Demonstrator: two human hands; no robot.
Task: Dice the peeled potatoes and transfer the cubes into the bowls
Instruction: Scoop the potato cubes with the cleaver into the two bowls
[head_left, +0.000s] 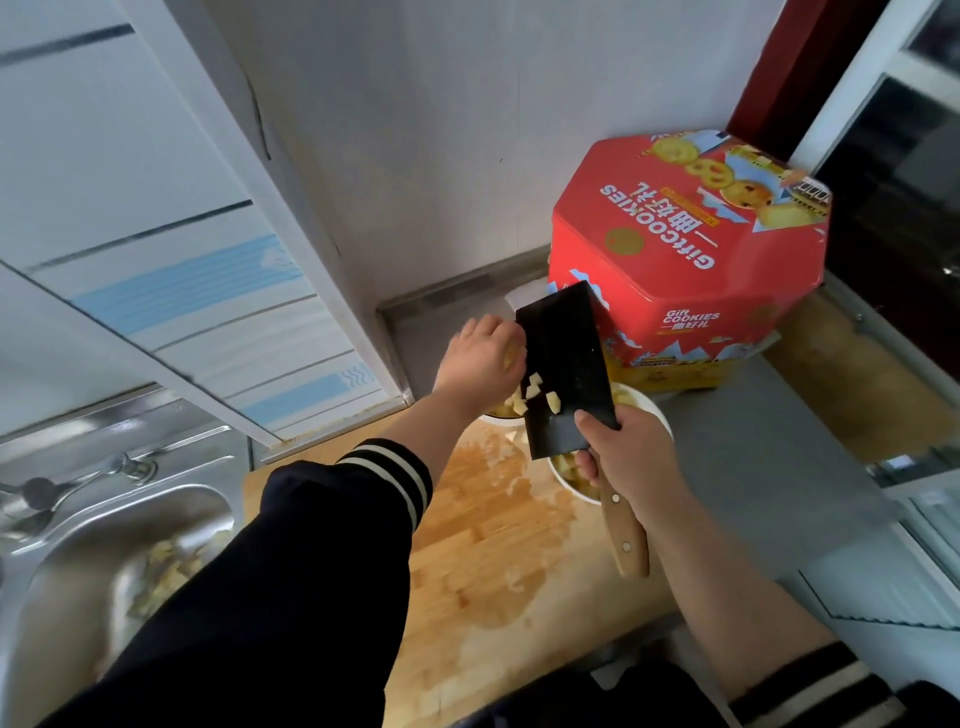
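Note:
My right hand (631, 457) grips the wooden handle of a black cleaver (563, 369), raised with its blade tilted up over the bowls. Several pale potato cubes (540, 397) cling to the blade's flat side. My left hand (483, 358) is at the blade's left edge with its fingers curled round potato cubes. Below the blade, a white bowl (655, 410) with diced potato shows on the right, and part of a second white bowl (501, 413) peeks out under my left wrist. The wet wooden cutting board (509, 530) lies in front of them.
A red hexagonal cookie tin (691, 249) stands behind the bowls against the wall. A steel sink (119, 535) holding potato peelings lies to the left, under a white cabinet door (171, 249). Grey counter (769, 467) extends to the right.

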